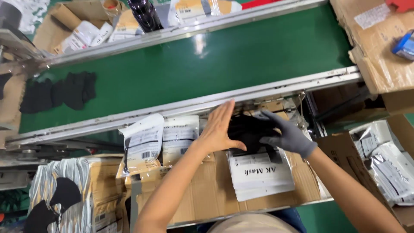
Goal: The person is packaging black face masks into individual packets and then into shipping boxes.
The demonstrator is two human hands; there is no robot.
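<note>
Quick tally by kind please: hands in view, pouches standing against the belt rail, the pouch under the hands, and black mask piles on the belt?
Hands: 2, bare left hand and grey-gloved right hand
Standing pouches: 2
Flat pouch under the hands: 1
Black mask piles on the belt: 1 cluster; separate masks cannot be counted
Total: 6

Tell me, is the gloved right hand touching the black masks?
Touching. The head view shows the right hand with its grey-gloved fingers closed against the stack of black masks, no gap between them.

Bare green belt (241,56) beyond; upright white pouches (157,142) crowding left of hands.
</note>
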